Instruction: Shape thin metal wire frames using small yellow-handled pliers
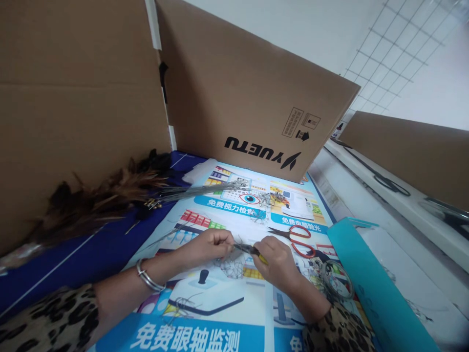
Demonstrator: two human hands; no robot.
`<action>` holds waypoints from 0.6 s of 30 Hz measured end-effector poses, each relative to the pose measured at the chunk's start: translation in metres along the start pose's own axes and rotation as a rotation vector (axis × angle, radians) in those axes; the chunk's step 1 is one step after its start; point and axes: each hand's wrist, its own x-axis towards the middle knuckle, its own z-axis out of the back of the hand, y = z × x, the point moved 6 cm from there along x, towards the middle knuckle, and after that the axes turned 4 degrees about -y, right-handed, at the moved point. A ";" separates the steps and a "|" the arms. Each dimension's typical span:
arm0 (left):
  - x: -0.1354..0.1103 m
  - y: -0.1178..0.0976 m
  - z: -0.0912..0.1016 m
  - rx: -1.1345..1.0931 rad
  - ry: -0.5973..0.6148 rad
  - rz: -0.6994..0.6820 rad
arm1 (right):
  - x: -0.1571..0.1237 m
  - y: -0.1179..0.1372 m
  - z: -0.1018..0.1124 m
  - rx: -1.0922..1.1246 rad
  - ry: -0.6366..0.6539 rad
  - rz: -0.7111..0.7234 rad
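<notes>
My left hand point(208, 246) is closed in a pinch on a thin wire, its fingertips meeting the tip of small pliers point(252, 251). My right hand point(277, 263) is wrapped round the pliers' yellow handle. Both hands hover over a printed poster point(220, 337) on the table, just above a small heap of cut wire pieces point(234, 269). A silver bangle point(148, 278) sits on my left wrist.
Red-handled scissors point(298, 239) lie just right of my hands. A bundle of brown feathers on wire stems point(110, 198) lies at the left. A wire coil point(335, 278) and a teal board point(370, 288) lie at the right. Cardboard walls point(238, 98) stand behind.
</notes>
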 end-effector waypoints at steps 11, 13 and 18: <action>0.001 0.007 0.002 0.110 -0.036 -0.005 | 0.002 0.004 0.005 -0.101 0.008 0.028; 0.000 0.007 0.001 0.116 -0.047 0.002 | 0.003 0.006 0.006 -0.128 0.003 0.044; -0.001 0.006 0.001 0.126 -0.073 0.008 | 0.003 0.008 0.008 -0.165 -0.006 0.080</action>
